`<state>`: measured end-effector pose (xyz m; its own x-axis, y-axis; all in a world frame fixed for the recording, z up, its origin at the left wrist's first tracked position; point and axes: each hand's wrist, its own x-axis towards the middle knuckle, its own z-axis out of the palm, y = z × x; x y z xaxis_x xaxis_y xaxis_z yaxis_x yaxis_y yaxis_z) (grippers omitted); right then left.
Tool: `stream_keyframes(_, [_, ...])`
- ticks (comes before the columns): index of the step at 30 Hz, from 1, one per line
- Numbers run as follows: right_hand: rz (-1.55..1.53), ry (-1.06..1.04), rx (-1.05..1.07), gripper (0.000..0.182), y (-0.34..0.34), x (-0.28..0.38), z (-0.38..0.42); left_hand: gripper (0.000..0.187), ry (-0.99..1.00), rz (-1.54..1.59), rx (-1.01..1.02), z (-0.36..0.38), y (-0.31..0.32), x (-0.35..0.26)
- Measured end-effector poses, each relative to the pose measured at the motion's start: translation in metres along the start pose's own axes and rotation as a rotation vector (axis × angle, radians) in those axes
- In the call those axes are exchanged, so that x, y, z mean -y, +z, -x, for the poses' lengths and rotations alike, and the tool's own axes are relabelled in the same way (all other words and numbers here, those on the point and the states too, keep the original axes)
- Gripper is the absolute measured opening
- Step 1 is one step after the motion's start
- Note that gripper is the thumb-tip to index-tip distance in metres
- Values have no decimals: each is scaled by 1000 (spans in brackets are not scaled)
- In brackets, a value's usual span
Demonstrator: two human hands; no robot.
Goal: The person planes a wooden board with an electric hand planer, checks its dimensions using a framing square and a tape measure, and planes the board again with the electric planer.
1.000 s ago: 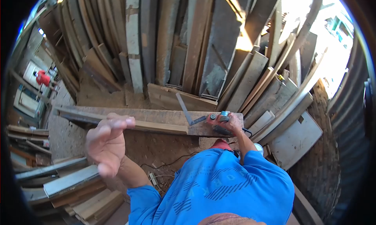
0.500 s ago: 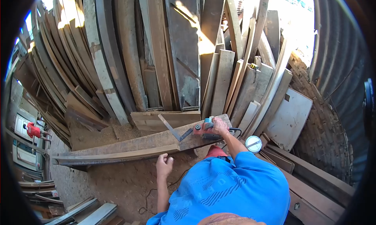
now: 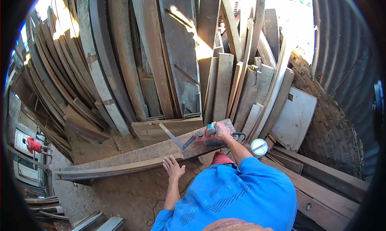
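Observation:
My right hand (image 3: 223, 132) is closed around the handle of a red electric hand planer (image 3: 206, 137), which rests on the right end of a long wooden bench plank (image 3: 132, 151). A dark cord leaves the planer's rear. My left hand (image 3: 173, 167) has its fingers spread, fingertips right at the near edge of a narrow wood strip (image 3: 116, 166), close to its right end. That strip lies lengthwise along the plank's front edge. Between the strip's end and the planer lies a try square (image 3: 181, 141), its metal blade pointing away to the left.
Tall boards (image 3: 118, 54) lean along the back. A round tin (image 3: 259, 147) stands right of the planer. A tape measure (image 3: 254, 68) sits on an upright board. A person in red (image 3: 33, 145) is far left. Sawdust covers the ground.
My left hand has moved up to the strip's edge, and its curled fingers have spread. My right hand stays on the planer. The view has shifted slightly.

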<state>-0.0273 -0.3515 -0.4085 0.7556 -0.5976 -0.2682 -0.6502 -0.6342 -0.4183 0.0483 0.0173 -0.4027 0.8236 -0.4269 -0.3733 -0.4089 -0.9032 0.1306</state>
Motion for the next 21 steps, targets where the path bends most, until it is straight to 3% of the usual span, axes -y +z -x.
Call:
stream_keyframes(13, [-27,-11,5,57,16,-11,-12,101,-3,16,-15,-1,-3,0])
stream_keyframes(16, [-36,-49,31,42,4,-7,-4,101,-11,23,4,-2,-5,-1])
stream_keyframes(21, [-5,-22,1,55,15,-11,-10,103,-30,33,44,-3,-11,-4])
